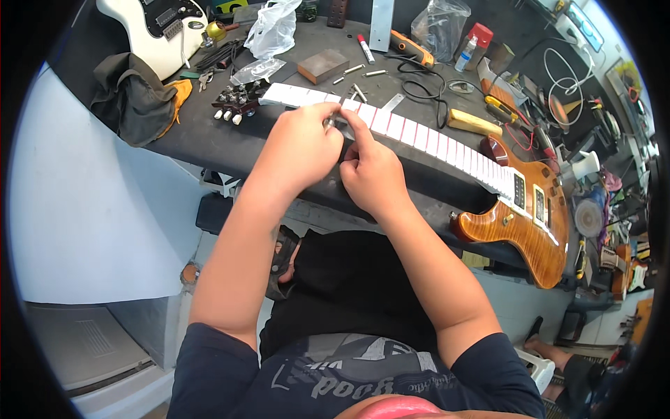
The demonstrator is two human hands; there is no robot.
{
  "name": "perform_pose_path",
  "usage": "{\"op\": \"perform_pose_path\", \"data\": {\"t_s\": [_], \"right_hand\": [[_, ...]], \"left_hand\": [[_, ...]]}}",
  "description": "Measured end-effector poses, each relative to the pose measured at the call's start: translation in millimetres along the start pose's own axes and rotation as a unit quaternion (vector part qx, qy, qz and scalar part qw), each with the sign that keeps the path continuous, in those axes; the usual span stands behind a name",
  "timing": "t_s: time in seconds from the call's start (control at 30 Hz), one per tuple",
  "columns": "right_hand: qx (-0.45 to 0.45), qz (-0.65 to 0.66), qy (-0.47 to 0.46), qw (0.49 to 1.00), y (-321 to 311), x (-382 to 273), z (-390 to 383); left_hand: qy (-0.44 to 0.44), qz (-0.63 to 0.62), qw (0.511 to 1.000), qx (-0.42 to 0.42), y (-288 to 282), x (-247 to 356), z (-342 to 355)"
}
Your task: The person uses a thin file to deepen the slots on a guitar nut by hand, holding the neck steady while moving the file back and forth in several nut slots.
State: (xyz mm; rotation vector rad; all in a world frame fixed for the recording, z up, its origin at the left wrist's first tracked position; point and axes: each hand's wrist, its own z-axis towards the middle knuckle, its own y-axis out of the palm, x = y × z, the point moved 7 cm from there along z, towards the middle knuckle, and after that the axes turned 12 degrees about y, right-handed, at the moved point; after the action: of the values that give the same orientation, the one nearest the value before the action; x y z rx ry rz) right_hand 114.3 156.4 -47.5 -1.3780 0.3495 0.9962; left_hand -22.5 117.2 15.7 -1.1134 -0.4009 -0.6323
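Note:
An electric guitar with an amber flamed body (pixel 520 234) lies across the bench, its neck running to the upper left. White tape with thin red lines covers the fretboard (pixel 433 143). My left hand (pixel 301 143) is closed at the near edge of the neck, around a small metallic thing I cannot make out. Beside it, my right hand (pixel 375 167) reaches its index finger to the taped fretboard by the left fingertips. Its other fingers are curled, and whatever they hold is hidden. Beyond my left hand, the dark headstock (pixel 237 103) shows pale tuner buttons.
A dark block (pixel 323 66), short metal rods (pixel 359 93) and a red-capped marker (pixel 366 49) lie behind the neck. A yellow-handled tool (pixel 474 123) lies near the body. At the left are a white guitar (pixel 155 35) and a dark cloth (pixel 132 98). Tools crowd the right.

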Motion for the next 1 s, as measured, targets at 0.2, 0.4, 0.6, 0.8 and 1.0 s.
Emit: {"op": "perform_pose_path", "data": {"t_s": [0.2, 0.4, 0.6, 0.8, 1.0], "right_hand": [[-0.004, -0.014, 0.022, 1.0, -5, 17, 2], [0.007, -0.002, 0.01, 1.0, -7, 8, 1], [-0.002, 0.011, -0.001, 1.0, -3, 5, 1], [0.01, -0.014, -0.014, 1.0, -1, 8, 1], [0.034, 0.07, 0.008, 0.997, -8, 14, -6]], "left_hand": [[-0.037, -0.086, 0.996, -0.005, -12, 11, -78], [-0.043, -0.059, 0.997, -0.018, -9, 14, -28], [-0.029, -0.036, 0.999, -0.019, -1, 6, -12], [-0.056, -0.065, 0.996, -0.002, -41, 37, -139], [-0.058, -0.123, 0.989, 0.058, -50, 22, -156]]}}
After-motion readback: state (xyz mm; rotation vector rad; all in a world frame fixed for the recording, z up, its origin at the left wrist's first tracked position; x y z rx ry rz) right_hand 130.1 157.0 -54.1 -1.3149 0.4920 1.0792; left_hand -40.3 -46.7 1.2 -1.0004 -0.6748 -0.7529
